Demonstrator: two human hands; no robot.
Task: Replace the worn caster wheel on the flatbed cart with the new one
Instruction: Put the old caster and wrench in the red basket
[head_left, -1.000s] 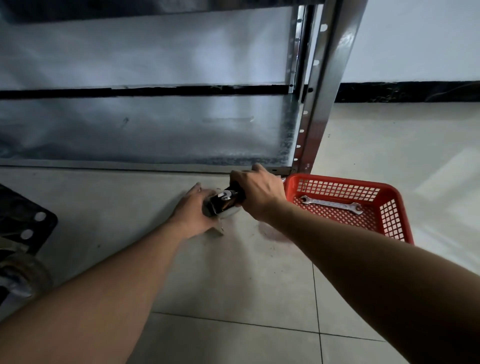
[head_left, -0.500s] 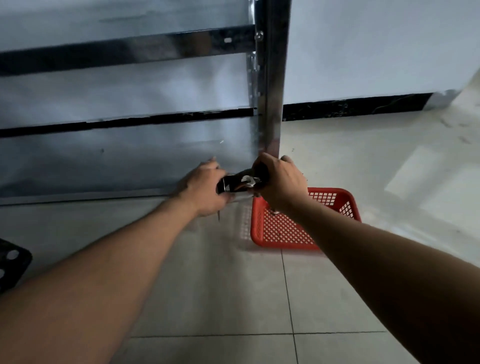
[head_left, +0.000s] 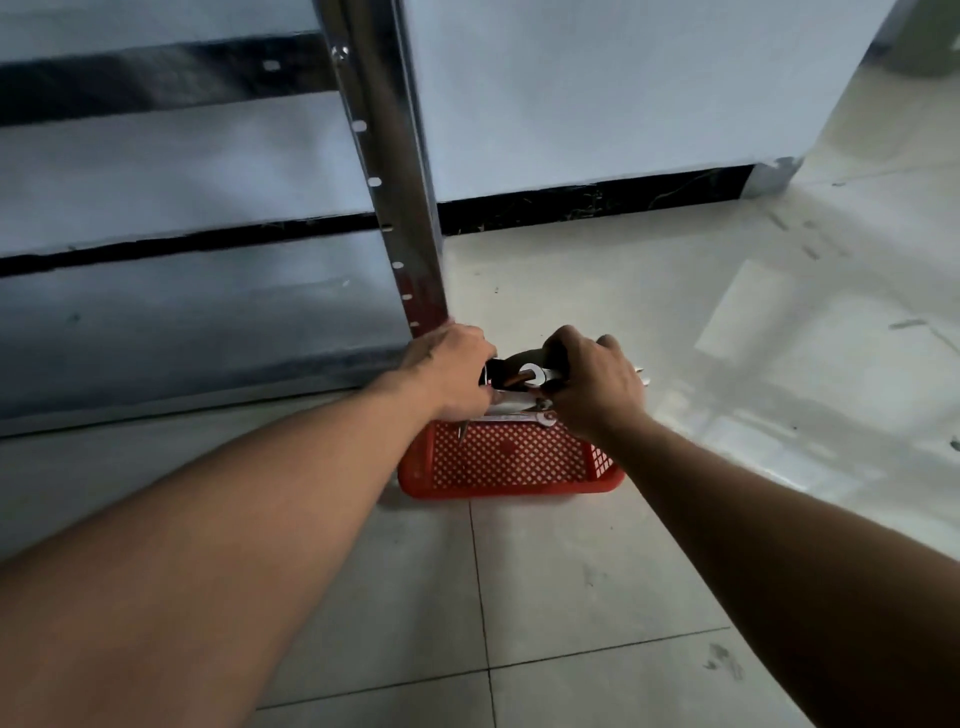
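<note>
The left hand (head_left: 452, 374) and right hand (head_left: 597, 389) each clasped an end of the caster wheel (head_left: 524, 371), held just above the red basket (head_left: 509, 483) at its 6 o'clock. Whether it was the worn or the new one was unclear. The step appeared to be moving the caster; next it would need lowering into the basket or carrying to the cart, which was out of view.

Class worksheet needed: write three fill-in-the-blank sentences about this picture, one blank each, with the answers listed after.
1. The plastic basket is ____ in colour.
2. The left hand and right hand hold the caster; the metal post stands nearer the ____ hand.
3. The floor is covered with pale ____.
Answers: red; left; tiles.
</note>
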